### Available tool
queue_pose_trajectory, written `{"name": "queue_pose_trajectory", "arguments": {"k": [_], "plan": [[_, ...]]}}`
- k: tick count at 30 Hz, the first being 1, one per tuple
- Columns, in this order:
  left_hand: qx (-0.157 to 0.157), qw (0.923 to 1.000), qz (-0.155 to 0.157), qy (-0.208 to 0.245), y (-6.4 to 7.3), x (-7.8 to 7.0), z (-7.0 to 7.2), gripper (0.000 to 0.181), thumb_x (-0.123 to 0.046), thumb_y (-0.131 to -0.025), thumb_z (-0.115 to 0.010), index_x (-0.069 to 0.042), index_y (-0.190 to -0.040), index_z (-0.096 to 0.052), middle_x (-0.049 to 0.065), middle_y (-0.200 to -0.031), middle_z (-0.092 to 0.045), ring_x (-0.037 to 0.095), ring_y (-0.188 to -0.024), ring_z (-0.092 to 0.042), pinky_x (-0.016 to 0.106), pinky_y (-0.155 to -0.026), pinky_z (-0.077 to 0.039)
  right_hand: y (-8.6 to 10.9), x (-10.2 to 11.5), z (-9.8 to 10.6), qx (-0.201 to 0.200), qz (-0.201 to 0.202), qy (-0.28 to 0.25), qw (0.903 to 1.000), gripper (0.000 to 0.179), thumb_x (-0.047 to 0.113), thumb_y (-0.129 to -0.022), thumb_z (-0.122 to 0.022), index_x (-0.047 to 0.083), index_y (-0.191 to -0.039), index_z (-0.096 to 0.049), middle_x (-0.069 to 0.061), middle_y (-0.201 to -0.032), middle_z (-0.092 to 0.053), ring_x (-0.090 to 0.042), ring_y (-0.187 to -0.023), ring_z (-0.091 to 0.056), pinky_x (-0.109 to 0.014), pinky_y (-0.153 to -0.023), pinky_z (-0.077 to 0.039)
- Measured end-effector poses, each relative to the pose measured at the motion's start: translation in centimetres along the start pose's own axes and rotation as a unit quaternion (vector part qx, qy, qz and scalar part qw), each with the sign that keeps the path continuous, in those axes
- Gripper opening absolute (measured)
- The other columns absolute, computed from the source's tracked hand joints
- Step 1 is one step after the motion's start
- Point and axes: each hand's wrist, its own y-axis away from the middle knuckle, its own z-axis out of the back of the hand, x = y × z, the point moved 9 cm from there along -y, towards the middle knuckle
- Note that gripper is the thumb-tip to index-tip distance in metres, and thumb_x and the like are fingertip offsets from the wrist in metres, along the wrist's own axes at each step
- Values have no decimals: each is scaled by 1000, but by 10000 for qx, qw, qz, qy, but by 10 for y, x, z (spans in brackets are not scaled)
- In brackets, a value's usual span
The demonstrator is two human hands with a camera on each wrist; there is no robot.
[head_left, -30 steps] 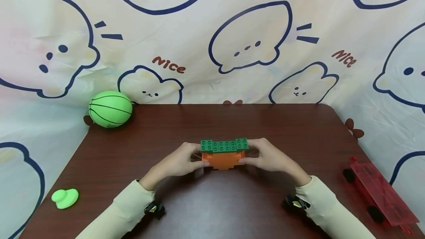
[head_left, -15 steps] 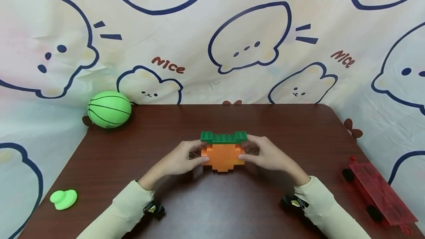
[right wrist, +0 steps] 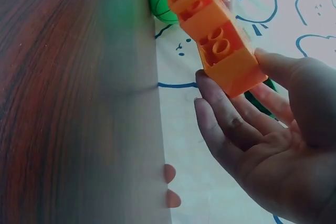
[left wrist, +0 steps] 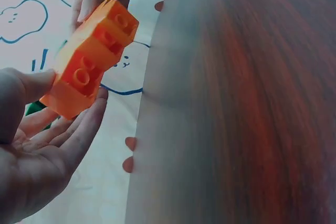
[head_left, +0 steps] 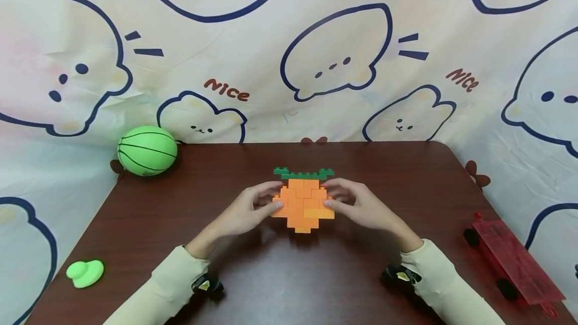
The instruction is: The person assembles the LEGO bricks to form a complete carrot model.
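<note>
Between both hands is a carrot-like model built of toy building bricks [head_left: 298,199], orange with a green studded top [head_left: 303,175]. Its broad orange face is turned to the head camera, the green part uppermost and the narrow end down. My left hand [head_left: 246,208] grips its left side, thumb on the front face and fingers behind. On the opposite side my right hand [head_left: 363,205] holds it the same way. Both wrist views show the hollow undersides of the orange bricks [left wrist: 86,66], held above the table. In the right wrist view, the thumb [right wrist: 278,66] presses the brick's side.
A green ball [head_left: 147,150] with black lines sits at the table's far left corner. Nearer on the left lies a small light-green rounded object [head_left: 86,273]. A translucent red wheeled cart [head_left: 517,260] stands along the right edge of the dark wooden table [head_left: 293,285].
The brick model has tilted upright: its green top went up and away, and more of the orange front shows. Both hands kept their grip and turned with it.
</note>
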Motion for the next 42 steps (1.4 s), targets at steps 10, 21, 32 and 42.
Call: {"name": "queue_pose_trajectory", "arguments": {"k": [10,21,32,42], "plan": [[-183,9985,22,514,-3,-1,3,50,-17,-104,-63,-10,-151,-49,18,-133,-65,19,-95,-68,42,-86,-61,4,18,4,-444,688,677,9943,77,22,-77,-92,16,-145,-57,-9,-145,-60,-10,-89,-72,-41,-81,-63],[-98,9990,-263,-334,5,-9,-3,84,-16,-83,-87,-13,-155,-44,11,-141,-58,16,-89,-71,31,-85,-62,1,21,-1,-307,622,1019,9924,66,8,-81,-87,10,-141,-59,-11,-139,-64,-13,-88,-73,-31,-78,-63],[95,9851,290,-1694,-1,7,-14,71,-18,-88,-83,-9,-150,-51,8,-135,-67,21,-108,-69,39,-92,-61,-4,-2,-19,129,238,1432,9893,63,17,-83,-87,10,-139,-60,-9,-136,-65,-19,-102,-72,-27,-81,-62],[327,9609,735,-2649,-8,23,-25,66,-28,-90,-81,-11,-148,-54,11,-139,-65,26,-124,-63,49,-104,-53,-10,-30,-32,467,-348,1852,9810,60,25,-81,-88,10,-135,-63,-8,-132,-68,-19,-106,-69,-35,-87,-61]]}}
